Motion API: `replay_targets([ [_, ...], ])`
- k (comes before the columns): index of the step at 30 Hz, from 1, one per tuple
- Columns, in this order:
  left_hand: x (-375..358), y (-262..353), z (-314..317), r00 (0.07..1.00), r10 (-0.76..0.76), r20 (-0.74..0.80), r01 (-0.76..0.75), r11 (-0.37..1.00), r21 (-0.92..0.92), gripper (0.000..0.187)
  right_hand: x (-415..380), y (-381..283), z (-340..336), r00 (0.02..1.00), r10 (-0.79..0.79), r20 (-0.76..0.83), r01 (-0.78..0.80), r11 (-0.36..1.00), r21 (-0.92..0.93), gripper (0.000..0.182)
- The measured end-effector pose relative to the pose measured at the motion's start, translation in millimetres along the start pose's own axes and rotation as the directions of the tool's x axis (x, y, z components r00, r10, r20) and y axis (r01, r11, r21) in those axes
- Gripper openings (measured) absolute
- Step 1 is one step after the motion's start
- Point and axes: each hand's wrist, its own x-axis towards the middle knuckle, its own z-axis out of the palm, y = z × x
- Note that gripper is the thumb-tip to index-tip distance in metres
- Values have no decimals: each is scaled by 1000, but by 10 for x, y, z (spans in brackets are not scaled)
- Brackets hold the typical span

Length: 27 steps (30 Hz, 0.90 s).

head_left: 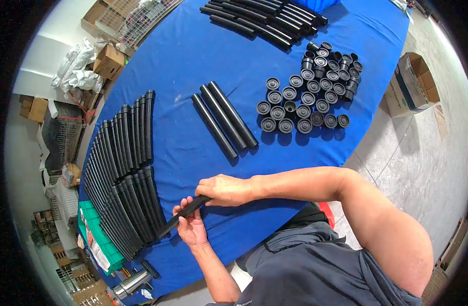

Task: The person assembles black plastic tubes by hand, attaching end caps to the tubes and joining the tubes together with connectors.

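Observation:
A black plastic tube [188, 209] slants between my two hands over the near edge of the blue-covered table. My right hand [226, 190] is closed around its upper end; whether a cap sits under those fingers is hidden. Lower down, my left hand [193, 227] holds the same tube between thumb and fingers, palm up. The tube's lower end reaches the rows of capped black tubes [134, 204] on the left. Three loose black tubes [225, 116] lie beyond my hands. To their right stand many round black end caps [304, 111], grouped together.
More black tubes [264, 20] are piled at the far side of the blue cloth [178, 66]. A green crate [98, 239] and a metal cylinder [132, 284] sit at the left edge. An open cardboard box [410, 86] stands on the floor at right.

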Motion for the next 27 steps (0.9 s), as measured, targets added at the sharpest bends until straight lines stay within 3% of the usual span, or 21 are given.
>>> replay_targets([
  [3,-3,17,-87,999,-8,43,10,998,-54,28,1,4,-8,989,-128,-79,130,991,19,26],
  [4,-1,33,-107,998,-11,56,14,998,-58,28,39,-75,-104,999,23,49,-30,989,144,27],
  [6,-10,31,-105,998,-7,60,9,999,-38,28,115,-212,-295,901,265,344,-377,872,312,29],
  [10,-4,18,-72,999,7,34,-7,1000,13,28,92,-161,-232,896,299,329,-404,857,321,29],
  [13,-11,21,-39,1000,10,4,-10,1000,23,27,82,-47,-131,958,167,231,-221,948,231,28],
  [16,-15,22,-30,1000,1,-5,-1,1000,23,27,58,-58,-144,961,149,233,-200,956,214,27],
  [22,-27,34,-84,1000,-9,26,9,1000,-2,29,49,-75,-128,929,246,276,-337,870,361,29],
  [27,-27,35,-103,999,-16,40,17,999,-35,30,74,-141,-193,903,265,337,-374,872,316,28],
])
